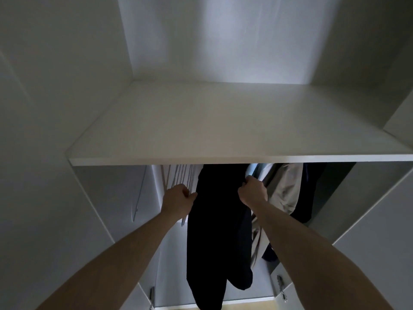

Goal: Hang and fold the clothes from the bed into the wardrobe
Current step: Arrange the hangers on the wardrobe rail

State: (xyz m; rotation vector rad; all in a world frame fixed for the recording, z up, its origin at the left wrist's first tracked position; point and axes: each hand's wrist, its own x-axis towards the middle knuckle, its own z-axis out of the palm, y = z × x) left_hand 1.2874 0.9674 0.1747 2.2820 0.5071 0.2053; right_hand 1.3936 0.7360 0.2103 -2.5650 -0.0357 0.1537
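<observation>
Hanging long black fabric garment (220, 220) | dangles straight down between both hands | left hand (177, 198) and right hand (253, 190) fingers pinching its shoulders, equally near

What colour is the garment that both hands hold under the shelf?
The garment is black or very dark, plain with no visible pattern; the head view shows it.

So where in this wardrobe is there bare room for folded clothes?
The white shelf above the hanging space is bare wall to wall. Below, it is crowded: empty hangers left, the dark garment between both hands, a beige garment right.
</observation>
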